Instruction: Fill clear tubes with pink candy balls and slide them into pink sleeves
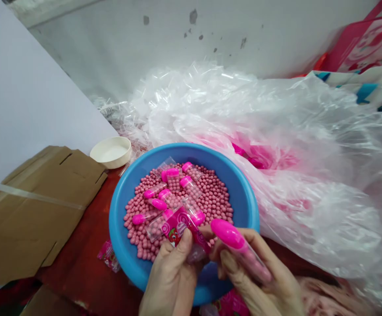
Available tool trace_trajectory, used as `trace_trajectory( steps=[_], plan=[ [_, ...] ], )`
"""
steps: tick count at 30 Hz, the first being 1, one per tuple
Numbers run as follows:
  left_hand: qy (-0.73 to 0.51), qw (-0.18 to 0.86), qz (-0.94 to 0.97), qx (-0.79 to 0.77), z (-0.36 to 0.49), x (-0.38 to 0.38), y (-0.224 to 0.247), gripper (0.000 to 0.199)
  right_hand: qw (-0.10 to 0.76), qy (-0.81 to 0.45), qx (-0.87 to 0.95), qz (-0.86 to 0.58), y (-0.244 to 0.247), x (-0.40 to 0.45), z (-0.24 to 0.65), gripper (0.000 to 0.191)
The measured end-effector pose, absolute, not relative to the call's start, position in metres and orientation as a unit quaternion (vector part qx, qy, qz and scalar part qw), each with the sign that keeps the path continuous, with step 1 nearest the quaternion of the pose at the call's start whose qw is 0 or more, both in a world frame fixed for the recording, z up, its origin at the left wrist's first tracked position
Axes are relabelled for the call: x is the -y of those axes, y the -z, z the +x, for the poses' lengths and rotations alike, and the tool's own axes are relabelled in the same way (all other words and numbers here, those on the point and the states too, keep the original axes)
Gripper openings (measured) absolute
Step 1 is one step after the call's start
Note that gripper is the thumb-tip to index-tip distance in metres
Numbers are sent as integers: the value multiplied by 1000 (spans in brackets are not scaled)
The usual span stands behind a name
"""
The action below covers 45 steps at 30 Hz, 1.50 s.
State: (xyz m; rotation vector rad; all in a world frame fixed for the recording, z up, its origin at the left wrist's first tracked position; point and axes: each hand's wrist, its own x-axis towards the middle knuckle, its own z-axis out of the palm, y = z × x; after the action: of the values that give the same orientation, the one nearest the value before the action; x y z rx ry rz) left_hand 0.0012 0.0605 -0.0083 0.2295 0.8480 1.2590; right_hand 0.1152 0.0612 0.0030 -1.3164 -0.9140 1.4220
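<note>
A blue plastic basin [184, 153] holds a layer of small round pink candies [212, 197], with several small transparent tubes with magenta caps [173, 177] lying on top of them. Over the near rim, my left hand [171, 276] grips a pink printed packet [182, 230]. My right hand [256, 274] holds a transparent tube with a magenta cap [240, 248], tilted with the cap toward the packet. The two hands nearly meet above the basin, and the tube's lower end is partly hidden by my fingers.
Flattened brown cardboard [36, 210] lies left of the basin on a red surface [79, 259], with a small pink packet [108, 256] beside it. A white round tub [111, 152] stands behind. A large heap of transparent plastic bags [276, 131] fills the right side.
</note>
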Motion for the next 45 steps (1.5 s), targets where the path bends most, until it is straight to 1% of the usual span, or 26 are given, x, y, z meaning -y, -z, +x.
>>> trace_trajectory(
  steps=[5,9,11,16,18,20,22,25,27,31,33,39,43,45],
  plan=[
    [-584,704,88,-394,-4,-62,9,22,468,-608,396,-505,3,-69,105,18],
    [-590,679,77,-431,-8,-62,5,20,401,-596,479,-504,-1,-75,101,12],
    [-596,666,69,-443,-8,-62,6,17,383,-614,476,-500,-3,-76,101,12],
    [-618,649,65,-439,-9,-62,11,15,393,-663,422,-477,-1,-80,101,12],
    [-621,650,57,-435,-11,-63,11,15,388,-687,398,-469,1,-83,99,16],
    [-623,653,56,-428,-13,-64,13,13,401,-702,374,-454,4,-84,96,18],
    [-616,653,67,-435,-16,-64,14,11,421,-705,365,-440,6,-85,94,15],
    [-605,646,95,-456,-22,-65,15,22,446,-682,383,-434,9,-83,92,13],
    [-614,628,108,-466,-26,-66,13,26,447,-652,418,-447,11,-81,93,11],
    [-656,539,91,-520,-31,-66,7,13,439,-584,488,-477,14,-78,93,7],
    [-669,517,88,-527,-32,-65,5,13,446,-581,493,-470,16,-79,93,8],
    [-687,543,36,-481,-30,-66,4,6,476,-622,404,-473,21,-78,94,20],
    [-692,562,-8,-452,-30,-68,2,15,486,-639,351,-483,19,-77,92,22],
    [-690,569,-21,-447,-28,-69,2,18,477,-655,346,-473,17,-78,90,21]
  ],
)
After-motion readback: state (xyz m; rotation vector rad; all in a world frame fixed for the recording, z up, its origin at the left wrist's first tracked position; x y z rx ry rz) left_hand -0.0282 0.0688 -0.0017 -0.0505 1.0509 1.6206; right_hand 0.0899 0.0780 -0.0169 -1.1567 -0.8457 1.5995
